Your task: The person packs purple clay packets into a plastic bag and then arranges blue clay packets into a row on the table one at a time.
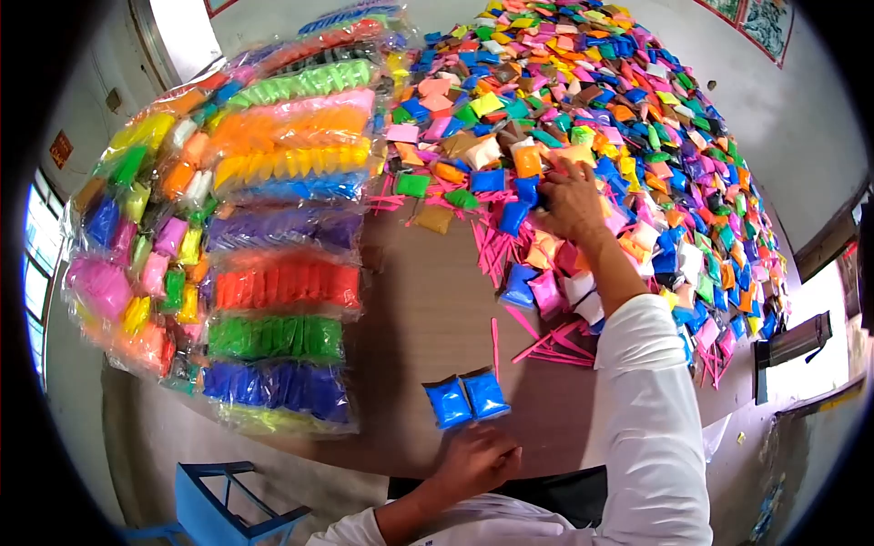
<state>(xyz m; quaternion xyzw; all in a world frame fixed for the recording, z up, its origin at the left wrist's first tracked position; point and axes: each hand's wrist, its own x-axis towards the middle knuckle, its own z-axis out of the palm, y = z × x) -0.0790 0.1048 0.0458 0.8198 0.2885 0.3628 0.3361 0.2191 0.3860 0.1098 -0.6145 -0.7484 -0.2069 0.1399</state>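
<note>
Two blue packets [466, 399] lie side by side on the table near its front edge. Just below them is my left hand [478, 458], its fingers curled in, with nothing visible in them. My right hand [574, 205] reaches forward over the near part of a big heap of small coloured packets [628, 118]. Its fingers are stretched apart over the packets. More blue packets [515, 218] lie close to its thumb, and an orange packet [527, 162] sits by the fingertips. Whether the fingers touch any of them is hard to make out.
Clear bags of packets sorted by colour [288, 287] are stacked along the left, with mixed-colour bags [137, 246] beyond them. Thin pink sticks [555, 346] lie scattered at the heap's near edge on the brown table [410, 300]. A blue chair [228, 505] stands at the lower left.
</note>
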